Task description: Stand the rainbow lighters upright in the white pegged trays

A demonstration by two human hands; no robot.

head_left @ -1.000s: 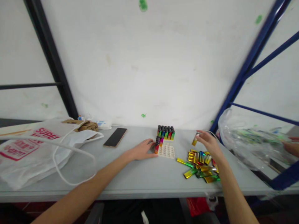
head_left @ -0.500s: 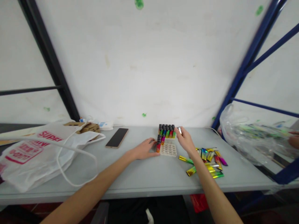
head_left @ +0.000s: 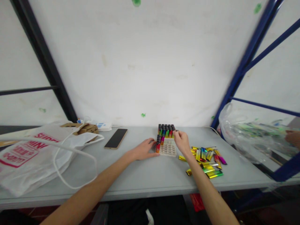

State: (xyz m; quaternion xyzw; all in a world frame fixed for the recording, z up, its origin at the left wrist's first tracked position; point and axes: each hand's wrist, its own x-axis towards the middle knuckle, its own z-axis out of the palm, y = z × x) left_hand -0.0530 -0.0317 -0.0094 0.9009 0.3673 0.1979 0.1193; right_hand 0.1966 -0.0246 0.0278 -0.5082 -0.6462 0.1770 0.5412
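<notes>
A white holed tray (head_left: 168, 150) lies mid-table, with several rainbow-coloured lighters (head_left: 166, 130) standing in its far rows and down its left side. My left hand (head_left: 143, 149) rests flat against the tray's left edge, fingers apart. My right hand (head_left: 181, 139) is pinched on a lighter held at the tray's far right corner, beside the standing ones. A loose heap of shiny gold and multicoloured lighters (head_left: 207, 161) lies on the table to the right of my right forearm.
A black phone (head_left: 116, 137) lies left of the tray. A white plastic bag with red print (head_left: 30, 150) and a cardboard piece (head_left: 84, 127) sit at the left. A clear bag of lighters (head_left: 253, 134) sits at the right, near another person's hand (head_left: 292, 137).
My right hand lifted a lighter from the loose heap and carried it left to the tray's far right corner. My left hand stayed by the tray.
</notes>
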